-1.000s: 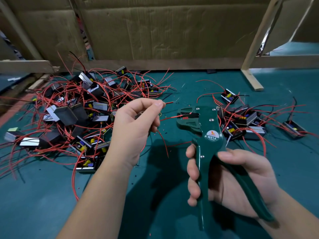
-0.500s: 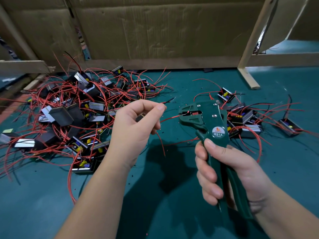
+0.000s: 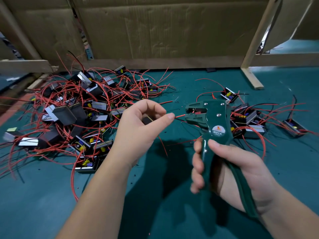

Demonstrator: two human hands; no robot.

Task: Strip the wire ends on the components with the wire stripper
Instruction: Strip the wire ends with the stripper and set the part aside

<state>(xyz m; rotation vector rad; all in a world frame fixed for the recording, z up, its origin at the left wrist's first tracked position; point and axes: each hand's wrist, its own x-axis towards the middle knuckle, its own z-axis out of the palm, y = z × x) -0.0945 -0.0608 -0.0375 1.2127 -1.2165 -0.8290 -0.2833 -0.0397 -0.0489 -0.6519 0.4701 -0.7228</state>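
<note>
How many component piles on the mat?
2: large pile left of the left hand; small pile right of the stripper, with strays. More may lie off-frame.

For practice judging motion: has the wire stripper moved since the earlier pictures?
Yes. The wire stripper shifted slightly right and farther away: its top corner now nearly meets the right pile's rearmost component.
</note>
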